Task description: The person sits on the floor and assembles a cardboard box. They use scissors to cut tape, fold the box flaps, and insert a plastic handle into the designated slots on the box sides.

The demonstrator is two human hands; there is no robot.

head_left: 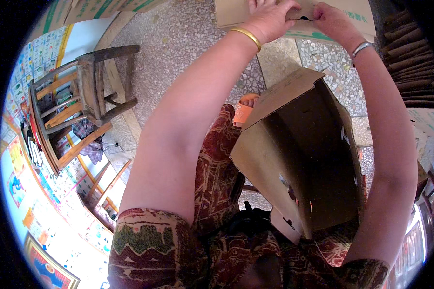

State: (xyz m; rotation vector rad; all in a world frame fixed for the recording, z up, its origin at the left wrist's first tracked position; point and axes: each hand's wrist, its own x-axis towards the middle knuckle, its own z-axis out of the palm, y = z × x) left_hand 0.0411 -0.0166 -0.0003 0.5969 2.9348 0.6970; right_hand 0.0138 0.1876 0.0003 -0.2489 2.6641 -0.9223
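Nearest you, the tall, open-mouthed brown cardboard box tilts close to your lap, probably so your body steadies it while both arms reach past. Beside it, an orange open-toed slipper shows on the speckled stone floor. Farthest out, your left hand spreads its fingers over a brown, green-printed cardboard piece, apparently to keep it flat; your right hand curls beside its dark slot, and whether it grips cannot be determined.

Passage: floor between chair and left arm | Obstacle: open carton beside right arm
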